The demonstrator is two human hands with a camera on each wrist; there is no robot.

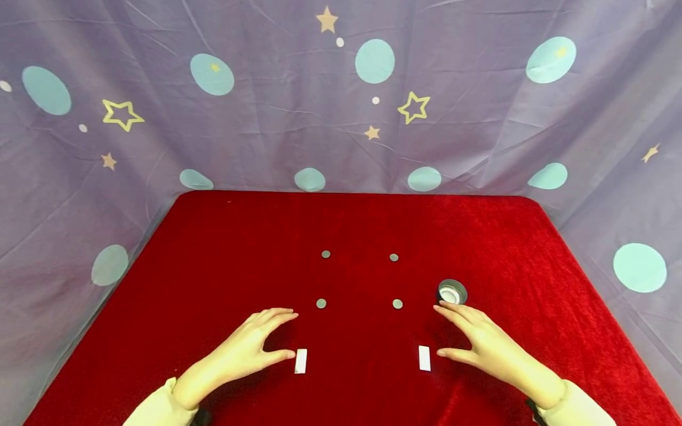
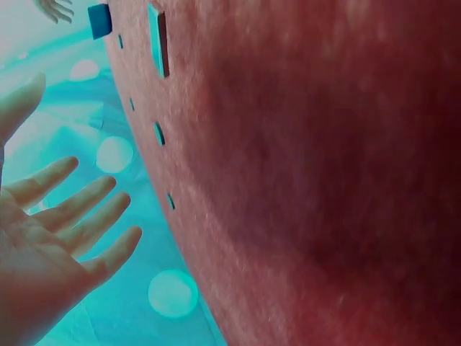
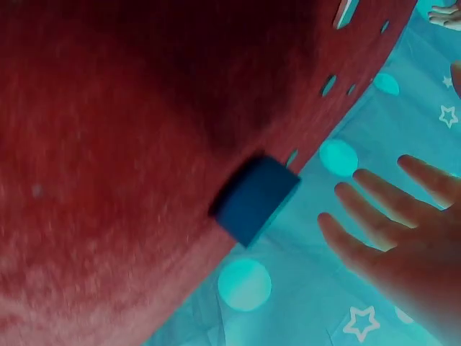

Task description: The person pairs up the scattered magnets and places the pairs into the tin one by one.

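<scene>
My left hand [image 1: 245, 349] hovers over the red cloth with thumb and fingers spread apart, holding nothing. Its thumb is nearest to a white rectangular piece [image 1: 301, 361]. My right hand [image 1: 485, 343] mirrors it on the other side, fingers extended and nothing in its grasp. Beside its thumb is a second white rectangular piece [image 1: 424, 358]. Just beyond the right fingertips stands a short dark round container [image 1: 460, 288], with something white inside; in the right wrist view this container [image 3: 258, 202] appears apart from the fingers [image 3: 360, 241].
Several small grey discs lie mid-table: two nearer ones [image 1: 321, 303] [image 1: 397, 304] and two farther ones [image 1: 326, 254] [image 1: 394, 257]. The red cloth [image 1: 256, 236] covers the table. A purple curtain [image 1: 277, 77] with stars and dots hangs behind and along both sides.
</scene>
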